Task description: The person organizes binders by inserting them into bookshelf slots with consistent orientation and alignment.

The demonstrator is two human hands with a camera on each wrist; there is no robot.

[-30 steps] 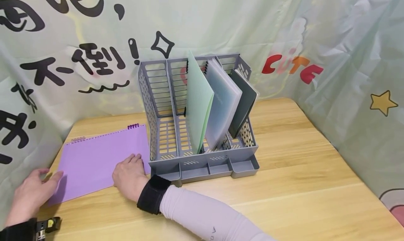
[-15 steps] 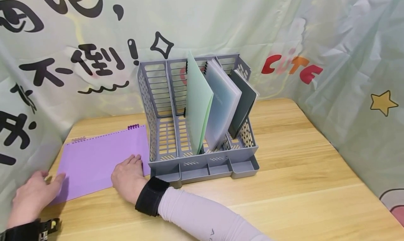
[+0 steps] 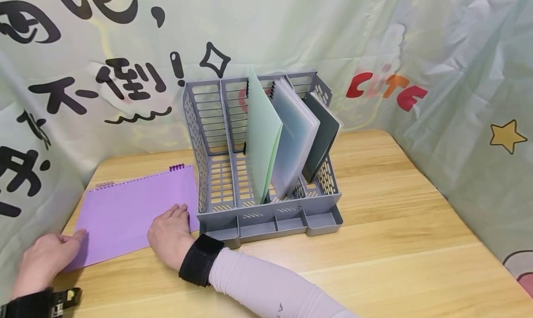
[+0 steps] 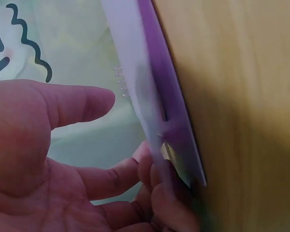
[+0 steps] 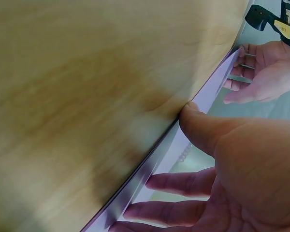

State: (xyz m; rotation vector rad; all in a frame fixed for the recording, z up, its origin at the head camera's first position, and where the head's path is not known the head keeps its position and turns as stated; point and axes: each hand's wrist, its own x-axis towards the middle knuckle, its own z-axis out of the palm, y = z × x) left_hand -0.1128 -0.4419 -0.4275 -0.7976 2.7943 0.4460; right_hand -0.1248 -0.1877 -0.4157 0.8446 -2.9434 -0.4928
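A purple spiral notebook (image 3: 120, 211) lies flat on the left of the table, its coil edge facing the back. My left hand (image 3: 47, 258) is at its left edge. In the left wrist view, the bent fingers (image 4: 154, 179) reach the notebook's edge, where the cover (image 4: 135, 72) stands slightly apart from the part below; the thumb is held off the cover. My right hand (image 3: 170, 234) rests on the front right part of the notebook. In the right wrist view, its fingers (image 5: 169, 208) lie extended over the cover and the thumb touches the front edge.
Just right of the notebook stands a grey desktop file rack (image 3: 270, 221) with small front trays. It holds a light green notebook (image 3: 262, 137), a translucent blue-white one (image 3: 293, 133) and a dark one (image 3: 320, 137). A printed curtain (image 3: 291, 26) hangs behind the wooden table (image 3: 395, 225).
My left hand's fingers have drawn in towards the notebook's left edge, and its thumb has shifted slightly right. My right hand and the notebook stay nearly where they were.
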